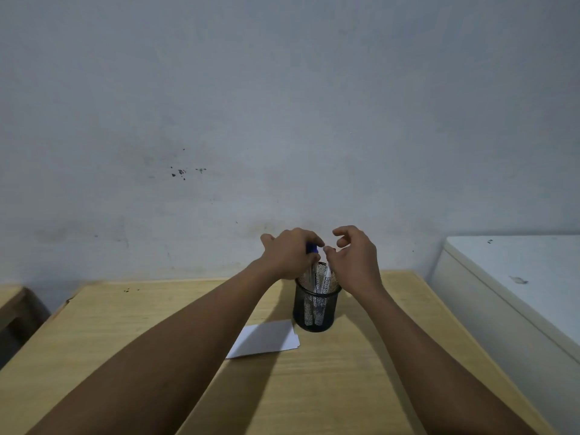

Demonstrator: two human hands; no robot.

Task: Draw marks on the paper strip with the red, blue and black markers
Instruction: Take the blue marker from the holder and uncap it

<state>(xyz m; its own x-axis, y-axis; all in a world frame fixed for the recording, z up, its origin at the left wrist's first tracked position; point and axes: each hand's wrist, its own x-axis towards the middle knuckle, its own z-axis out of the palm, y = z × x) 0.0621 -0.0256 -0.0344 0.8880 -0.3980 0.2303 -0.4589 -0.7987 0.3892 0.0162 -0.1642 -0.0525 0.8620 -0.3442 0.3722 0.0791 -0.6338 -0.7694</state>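
Note:
A black mesh pen holder (316,310) stands on the wooden table (94,324), with white-barrelled markers (326,282) upright in it. My left hand (288,254) is above the holder, fingers closed around the blue-capped marker (312,248), whose barrel reaches down into the holder. My right hand (354,259) hovers just right of the holder's rim with curled, spread fingers and nothing in it. The white paper strip (265,339) lies flat on the table just in front and left of the holder. The other markers' cap colours are hidden by my hands.
A grey wall rises directly behind the table. A white cabinet (518,277) stands against the table's right side. Another wooden piece of furniture (12,304) shows at the far left edge.

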